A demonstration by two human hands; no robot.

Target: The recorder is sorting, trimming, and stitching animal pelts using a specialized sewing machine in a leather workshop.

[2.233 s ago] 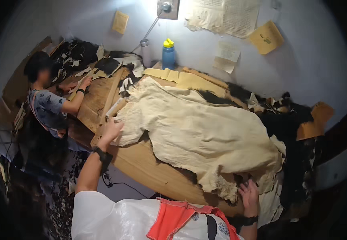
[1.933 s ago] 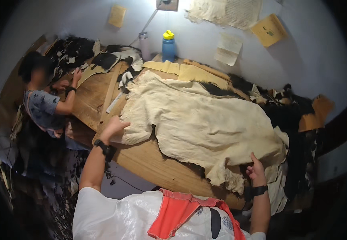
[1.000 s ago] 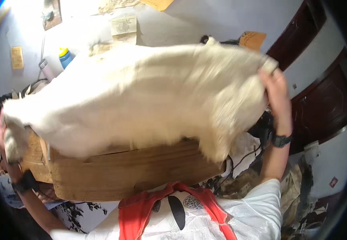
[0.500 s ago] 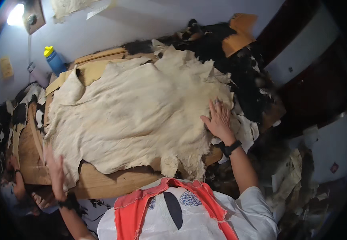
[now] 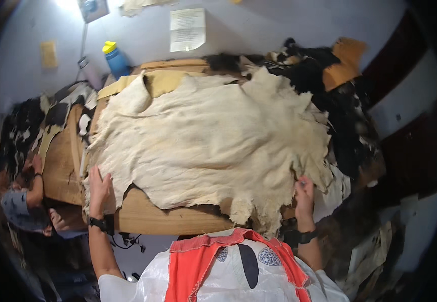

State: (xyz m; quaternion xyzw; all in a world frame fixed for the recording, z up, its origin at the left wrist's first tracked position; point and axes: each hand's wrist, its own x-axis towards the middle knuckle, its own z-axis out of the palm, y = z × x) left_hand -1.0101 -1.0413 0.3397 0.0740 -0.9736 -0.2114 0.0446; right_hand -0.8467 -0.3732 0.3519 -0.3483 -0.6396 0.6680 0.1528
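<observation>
A large cream-white hide [image 5: 193, 141] with a ragged outline lies spread over a wooden table, pale side up with low wrinkles. On its near left edge rests my left hand [image 5: 99, 189], fingers stretched out and thumb apart. At the near right edge, my right hand [image 5: 304, 194] has its fingers curled in and pinches the hide's rim, where a small fold stands up. The fingertips of that hand are partly hidden. The hide's far left corner curls over on itself.
Bare wood of the table [image 5: 173, 221] shows along the near side. A blue bottle [image 5: 116, 63] with a yellow lid and a pale flask [image 5: 90, 73] stand far left. Black hides [image 5: 346, 110] are heaped at right. Another person [image 5: 24, 201] works at left.
My right hand has left its flat spot on the hide and come nearer to its edge, fingers now curled. My left hand has settled onto the left edge. The whole view has shifted.
</observation>
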